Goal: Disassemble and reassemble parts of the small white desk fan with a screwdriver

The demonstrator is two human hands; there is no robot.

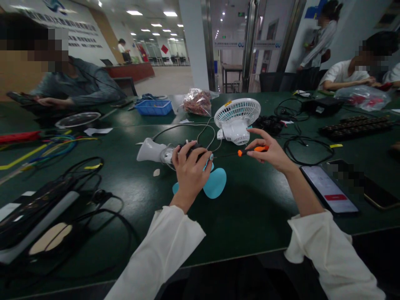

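Observation:
My left hand (191, 171) is wrapped over the motor end of a small fan, whose white base (151, 151) lies on its side to the left. Blue fan blades (215, 183) stick out below that hand. In my right hand (268, 151) is a screwdriver with an orange and black handle (253, 151), pinched between thumb and fingers. Its thin shaft points left, the tip close to the hub by my left fingertips; whether it touches cannot be made out. Behind stands a white fan cage with its housing (237, 121), apart from both hands.
Phones (329, 189) lie at the right. Power strips (40, 208) and black cables fill the left. A blue basket (153, 107) and a plastic bag of reddish parts (197, 102) stand at the back. Several people are around the table (250, 225).

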